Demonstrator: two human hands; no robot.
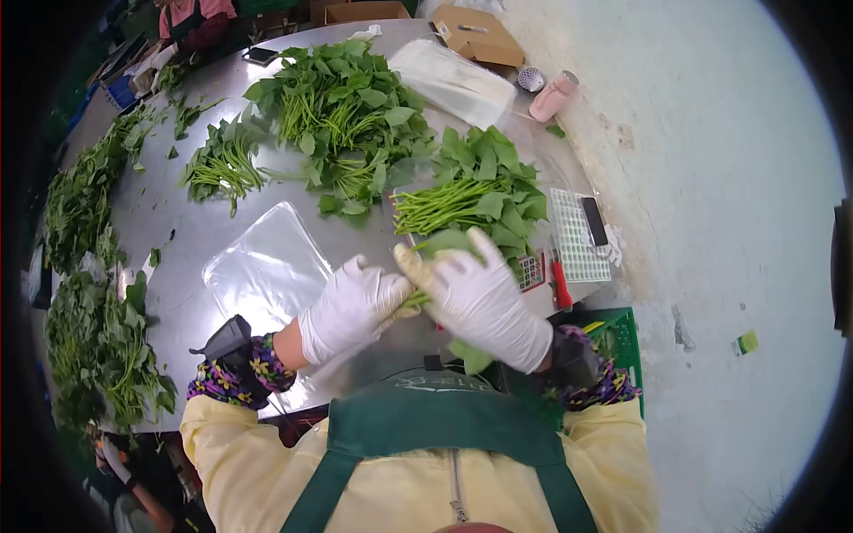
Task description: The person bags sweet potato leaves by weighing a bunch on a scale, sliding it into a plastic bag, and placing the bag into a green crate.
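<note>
My left hand [348, 302], in a white glove, is closed around a few green stems [416, 300] of leafy greens. My right hand [480, 298], also gloved, lies over those stems with its fingers spread; its palm side is hidden. A leaf [471, 357] shows below the right wrist, apparently from the same stems. Just beyond the hands, a thick bunch of leafy greens [453, 204] rests on a clear plastic sheet, stems pointing left. To the left, a clear plastic bag [271, 253] lies flat on the metal table [178, 320].
Big piles of greens [346, 107] lie at the back and along the left edge [75, 329]. At right are a calculator [531, 271], red-handled tool [561, 286], phone [593, 220], pink bottle [554, 96] and green crate [626, 342]. Other people [200, 22] are at the far left.
</note>
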